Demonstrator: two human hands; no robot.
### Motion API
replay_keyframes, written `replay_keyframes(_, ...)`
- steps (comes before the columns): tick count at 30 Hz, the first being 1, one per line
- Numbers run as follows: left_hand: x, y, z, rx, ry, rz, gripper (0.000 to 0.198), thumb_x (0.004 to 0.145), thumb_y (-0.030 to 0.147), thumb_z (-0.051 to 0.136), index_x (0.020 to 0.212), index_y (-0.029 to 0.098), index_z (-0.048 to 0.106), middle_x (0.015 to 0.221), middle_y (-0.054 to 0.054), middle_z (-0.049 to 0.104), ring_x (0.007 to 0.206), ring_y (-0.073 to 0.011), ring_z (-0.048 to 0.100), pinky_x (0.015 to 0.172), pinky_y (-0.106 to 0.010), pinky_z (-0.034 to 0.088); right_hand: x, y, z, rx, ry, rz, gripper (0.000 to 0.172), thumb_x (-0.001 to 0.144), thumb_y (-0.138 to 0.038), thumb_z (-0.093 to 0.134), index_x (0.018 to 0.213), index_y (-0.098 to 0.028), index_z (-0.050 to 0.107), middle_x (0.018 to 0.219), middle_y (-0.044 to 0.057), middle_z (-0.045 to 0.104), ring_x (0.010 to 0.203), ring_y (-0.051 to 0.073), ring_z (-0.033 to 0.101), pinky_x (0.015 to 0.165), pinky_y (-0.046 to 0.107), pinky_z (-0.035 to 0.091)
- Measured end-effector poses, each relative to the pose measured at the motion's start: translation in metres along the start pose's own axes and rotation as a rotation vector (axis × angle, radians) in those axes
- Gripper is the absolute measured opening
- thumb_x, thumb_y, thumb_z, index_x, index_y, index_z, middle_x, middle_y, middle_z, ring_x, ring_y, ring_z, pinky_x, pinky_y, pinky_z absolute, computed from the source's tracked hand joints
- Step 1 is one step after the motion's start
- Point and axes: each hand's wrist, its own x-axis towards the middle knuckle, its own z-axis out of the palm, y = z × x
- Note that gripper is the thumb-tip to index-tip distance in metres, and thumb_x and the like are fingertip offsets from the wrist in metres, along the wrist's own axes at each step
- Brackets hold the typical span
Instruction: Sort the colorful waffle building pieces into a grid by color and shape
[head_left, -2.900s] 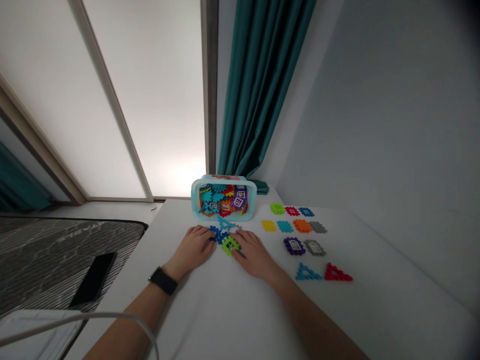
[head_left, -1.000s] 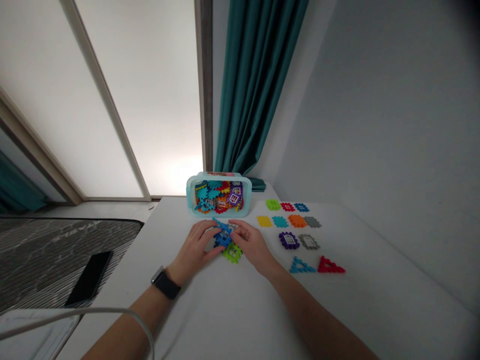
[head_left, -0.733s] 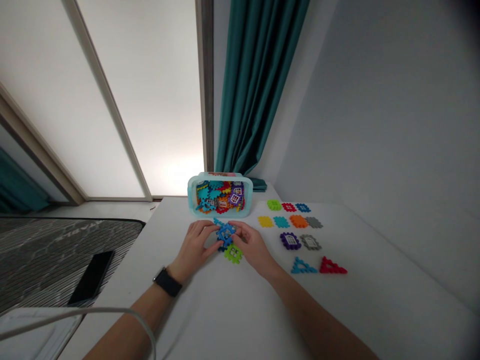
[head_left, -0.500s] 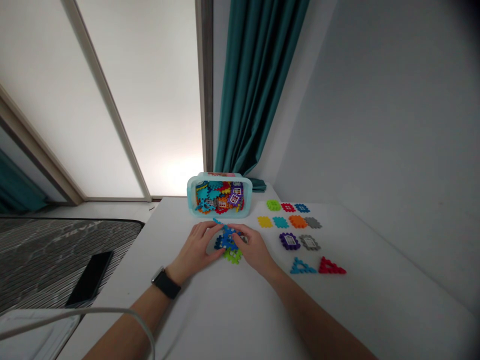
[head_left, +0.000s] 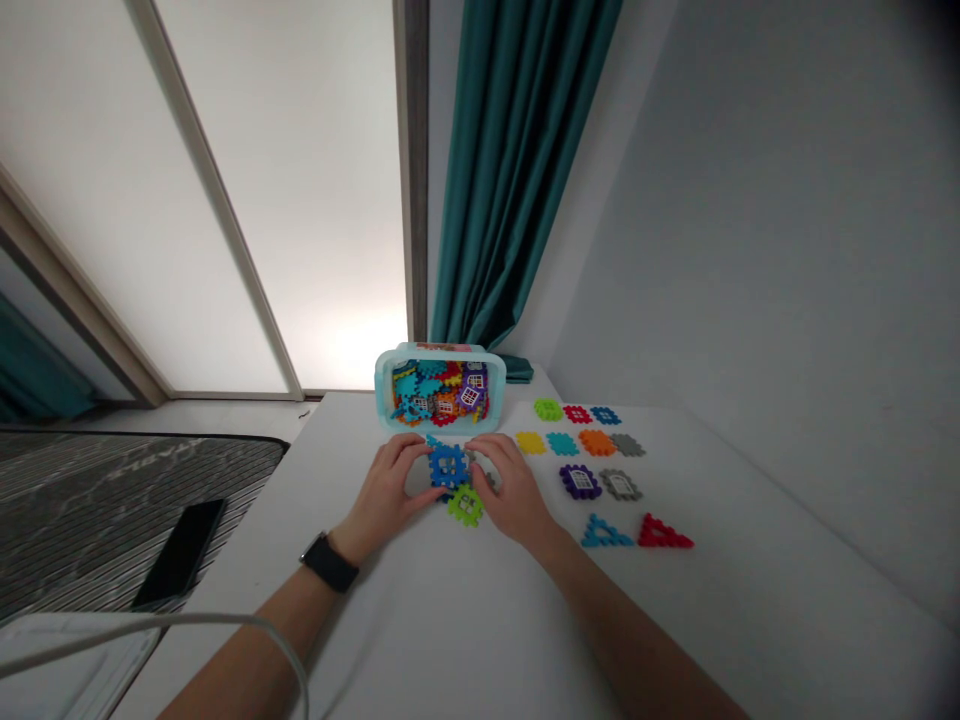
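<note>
My left hand (head_left: pixel 386 490) and my right hand (head_left: pixel 514 490) stand on either side of a blue plastic window tile (head_left: pixel 448 465), which lies almost flat on the white table (head_left: pixel 450 620). My left fingertips and thumb press its left edge. My right fingertips reach its right edge, over a grey tile (head_left: pixel 484 478) that they partly hide. A lime-green tile (head_left: pixel 465 505) sits just below the blue one, between my hands. Darker blue pieces show under the blue tile, mostly hidden.
A pale teal bin (head_left: pixel 439 392) full of colourful tiles stands at the table's far end. Several sorted tiles and red and blue triangles (head_left: pixel 637 530) lie in rows to the right. A phone (head_left: pixel 178 552) rests on a striped mattress beyond the table's left edge.
The blue piece, tilted and turning between my fingers earlier, now lies squarer with its window facing up. My hands have spread slightly apart.
</note>
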Motion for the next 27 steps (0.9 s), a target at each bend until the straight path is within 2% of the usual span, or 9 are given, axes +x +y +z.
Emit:
replay_keyframes(4, -0.0007, -0.0029, -0.0011, -0.036, 0.009, -0.018, 0.044, 0.087, 0.036, 0.074, 0.126, 0.025, 0.057, 0.123, -0.011, 0.056, 0.113, -0.0273, 0.058, 0.096, -0.047, 0.053, -0.0011, -0.0021, -0.0046, -0.085, -0.064, -0.140, 0.036, 0.092, -0.014, 0.051, 0.125, -0.024, 0.060, 0.119, 0.011, 0.065, 0.113, 0.025, 0.060, 0.100, 0.046, 0.051)
replay_keyframes(9, -0.0004, -0.0023, -0.0014, -0.059, 0.033, -0.024, 0.043, 0.089, 0.036, 0.072, 0.127, 0.026, 0.056, 0.122, -0.011, 0.055, 0.112, -0.0265, 0.058, 0.096, -0.047, 0.053, -0.0025, -0.0008, -0.0033, -0.138, -0.103, -0.235, 0.039, 0.090, -0.013, 0.054, 0.126, -0.024, 0.059, 0.123, 0.011, 0.065, 0.116, 0.026, 0.060, 0.103, 0.048, 0.050)
replay_keyframes(17, 0.0000, -0.0007, -0.0017, -0.067, 0.030, -0.020, 0.042, 0.088, 0.037, 0.072, 0.125, 0.025, 0.055, 0.121, -0.010, 0.055, 0.106, -0.0249, 0.059, 0.093, -0.045, 0.054, -0.0031, 0.0040, -0.0006, -0.144, -0.094, -0.245, 0.029, 0.094, -0.013, 0.052, 0.120, -0.024, 0.061, 0.123, 0.011, 0.066, 0.115, 0.025, 0.061, 0.101, 0.047, 0.052)
replay_keyframes(27, 0.0002, -0.0021, -0.0003, -0.067, 0.022, -0.032, 0.043, 0.088, 0.035, 0.073, 0.126, 0.025, 0.054, 0.121, -0.010, 0.055, 0.102, -0.0236, 0.059, 0.091, -0.044, 0.054, -0.0031, 0.0034, 0.0002, -0.123, -0.103, -0.215, 0.029, 0.094, -0.016, 0.054, 0.120, -0.026, 0.063, 0.125, 0.011, 0.067, 0.117, 0.026, 0.061, 0.101, 0.048, 0.052)
